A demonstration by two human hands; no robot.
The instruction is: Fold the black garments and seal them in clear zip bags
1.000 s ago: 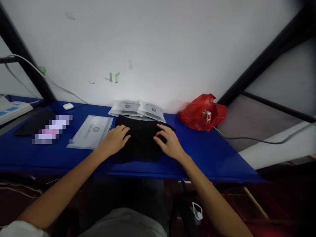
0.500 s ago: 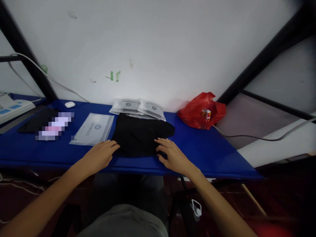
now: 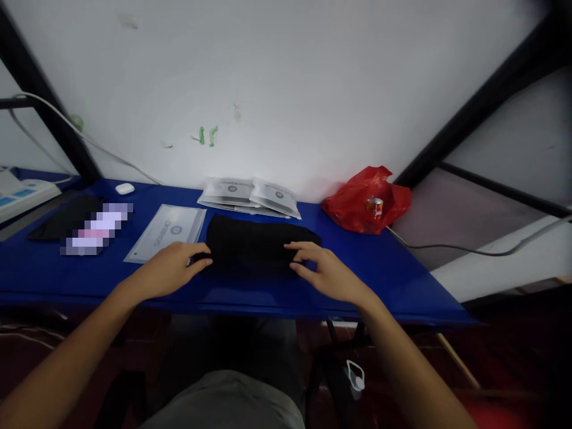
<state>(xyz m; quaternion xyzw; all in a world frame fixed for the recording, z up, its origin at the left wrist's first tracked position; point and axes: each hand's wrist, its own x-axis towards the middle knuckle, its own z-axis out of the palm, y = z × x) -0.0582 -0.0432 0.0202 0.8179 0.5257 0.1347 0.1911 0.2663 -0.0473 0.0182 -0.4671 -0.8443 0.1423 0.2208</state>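
A folded black garment [image 3: 254,241] lies on the blue table [image 3: 384,280] in front of me. My left hand [image 3: 172,269] grips its left near corner, fingers pinched on the cloth. At the right near corner my right hand [image 3: 326,271] pinches the fabric in the same way. The near edge of the garment looks lifted and folded away from me. A flat clear packing bag [image 3: 166,231] with printed lettering lies just left of the garment.
Several more packing bags [image 3: 250,195] are stacked against the white wall. A red plastic bag [image 3: 364,199] with a small can sits at the right. A white mouse [image 3: 124,189], a dark flat item [image 3: 62,217] and cables are at the left.
Both hands slid off the top of the garment to its near edge, took hold of the corners and folded that edge away from me, making the garment shorter.
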